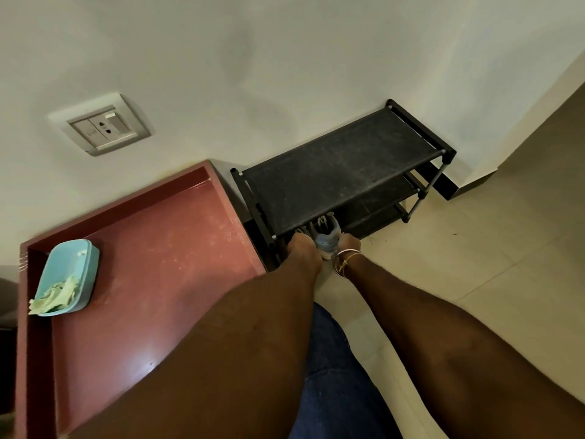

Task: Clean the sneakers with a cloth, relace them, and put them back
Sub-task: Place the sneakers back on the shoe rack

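Observation:
Two pale grey-blue sneakers stand side by side on a lower shelf of the black shoe rack [332, 172], partly hidden under its top shelf. The right sneaker [327, 239] shows its heel and white laces. My left hand [302, 248] grips the left sneaker [300, 231], of which only a sliver shows. My right hand [348, 242], with bangles on the wrist, holds the right sneaker at its heel. A pale green cloth [55, 297] lies in a blue tub [85, 267] on the red table.
The red table [152, 280] with a raised rim stands left of the rack, against the white wall. A wall socket [103, 126] sits above it. Beige floor tiles [474, 264] spread to the right. My knee in blue jeans [329, 375] is between my forearms.

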